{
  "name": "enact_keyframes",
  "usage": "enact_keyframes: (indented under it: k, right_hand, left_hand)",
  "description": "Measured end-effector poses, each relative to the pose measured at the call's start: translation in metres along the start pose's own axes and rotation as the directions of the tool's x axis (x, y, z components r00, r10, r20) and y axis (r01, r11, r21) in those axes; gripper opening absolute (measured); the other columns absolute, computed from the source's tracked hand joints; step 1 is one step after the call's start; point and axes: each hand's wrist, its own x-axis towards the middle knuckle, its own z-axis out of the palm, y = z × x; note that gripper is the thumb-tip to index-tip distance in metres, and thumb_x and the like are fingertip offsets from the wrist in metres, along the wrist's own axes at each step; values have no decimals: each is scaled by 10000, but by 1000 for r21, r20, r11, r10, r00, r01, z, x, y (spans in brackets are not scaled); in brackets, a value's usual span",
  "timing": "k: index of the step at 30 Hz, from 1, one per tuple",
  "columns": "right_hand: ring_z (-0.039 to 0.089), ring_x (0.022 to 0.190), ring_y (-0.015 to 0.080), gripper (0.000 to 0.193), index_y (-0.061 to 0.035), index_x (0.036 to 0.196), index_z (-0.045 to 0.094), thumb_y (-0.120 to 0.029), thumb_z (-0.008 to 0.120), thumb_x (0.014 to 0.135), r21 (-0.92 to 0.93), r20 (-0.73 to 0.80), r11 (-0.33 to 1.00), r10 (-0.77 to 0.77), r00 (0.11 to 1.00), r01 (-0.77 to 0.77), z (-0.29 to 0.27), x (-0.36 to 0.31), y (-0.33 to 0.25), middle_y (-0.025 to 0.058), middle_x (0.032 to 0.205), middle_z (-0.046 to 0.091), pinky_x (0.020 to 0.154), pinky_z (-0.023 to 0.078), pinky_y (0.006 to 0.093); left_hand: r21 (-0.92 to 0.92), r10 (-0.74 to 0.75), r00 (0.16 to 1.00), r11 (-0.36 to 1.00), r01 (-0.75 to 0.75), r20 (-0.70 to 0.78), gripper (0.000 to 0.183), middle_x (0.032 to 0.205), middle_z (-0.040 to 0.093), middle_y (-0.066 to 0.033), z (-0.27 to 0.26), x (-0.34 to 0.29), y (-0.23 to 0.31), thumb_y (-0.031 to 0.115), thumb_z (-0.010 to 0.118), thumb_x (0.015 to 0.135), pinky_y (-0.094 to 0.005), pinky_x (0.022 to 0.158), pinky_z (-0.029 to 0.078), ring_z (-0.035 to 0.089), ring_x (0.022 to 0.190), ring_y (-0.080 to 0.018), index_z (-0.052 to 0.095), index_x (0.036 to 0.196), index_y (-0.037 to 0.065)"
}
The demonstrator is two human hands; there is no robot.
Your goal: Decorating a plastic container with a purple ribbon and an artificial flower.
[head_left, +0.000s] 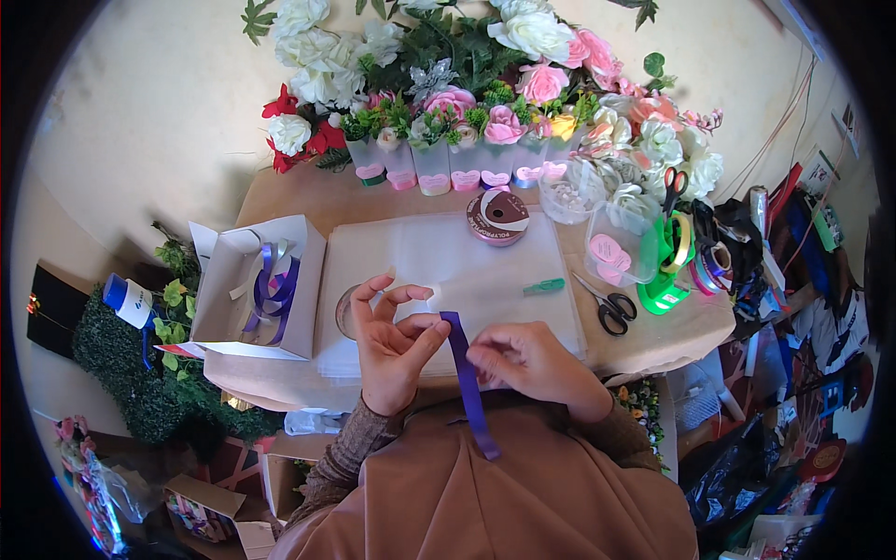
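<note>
A strip of purple ribbon [469,392] hangs down over my lap, its upper end pinched between the thumb and index finger of my left hand [390,341]. The other fingers of that hand are raised. Close beside the ribbon's right edge, my right hand [534,364] has its fingers curled together; whether they grip anything is hidden. Beyond my hands lies a stack of translucent sheets [373,257]. A green-handled tool [544,287] rests on it, and a round clear roll [347,313] is partly covered by my left hand.
An open white box [210,289] with purple ribbon pieces stands at left. A ribbon spool [497,219] sits on the sheets. At right are black scissors [611,313], a green tape dispenser [665,280] and a tub [597,229] with pink stickers. Flowers in translucent sleeves [431,171] line the back.
</note>
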Motion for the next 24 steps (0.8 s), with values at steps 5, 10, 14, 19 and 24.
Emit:
enact_keyframes:
  k: [5,10,14,19,24]
  right_hand:
    - [597,738,66,124,38,962,587,-63,564,894,-20,-230,982,-189,955,190,-6,13,-14,52,844,627,651,490,197]
    - [596,708,84,115,33,933,617,-39,616,843,-167,-302,923,-381,874,346,3,21,-21,77,831,653,636,483,221]
    - [599,689,84,103,33,910,622,-29,629,828,-158,-343,924,-383,858,349,5,21,-20,79,822,657,623,485,224]
    - [591,674,77,75,26,862,615,-19,642,807,-230,-362,891,-451,816,390,4,20,-18,67,789,653,606,473,216]
    - [561,667,68,77,12,855,604,-25,645,801,-210,-362,887,-461,810,411,3,16,-22,41,760,624,618,459,207]
  left_hand:
    - [-7,31,993,1000,-31,118,734,1154,444,-180,3,-5,6,-170,587,739,-268,777,527,631,870,-202,195,1296,106]
    - [-31,13,980,1000,-7,199,776,1174,456,-193,7,-7,4,-166,598,733,-284,794,527,628,881,-197,168,1317,110]
    - [-15,12,978,1000,-9,210,778,1188,461,-203,7,-8,4,-161,600,737,-288,798,526,627,886,-196,160,1318,112]
    - [-35,-14,974,999,23,227,774,1219,464,-228,8,-10,6,-152,600,745,-291,801,523,630,883,-195,152,1318,112]
    - [-8,11,989,1000,-10,149,756,1214,478,-246,12,-10,7,-152,605,742,-289,789,525,632,877,-194,176,1311,100]
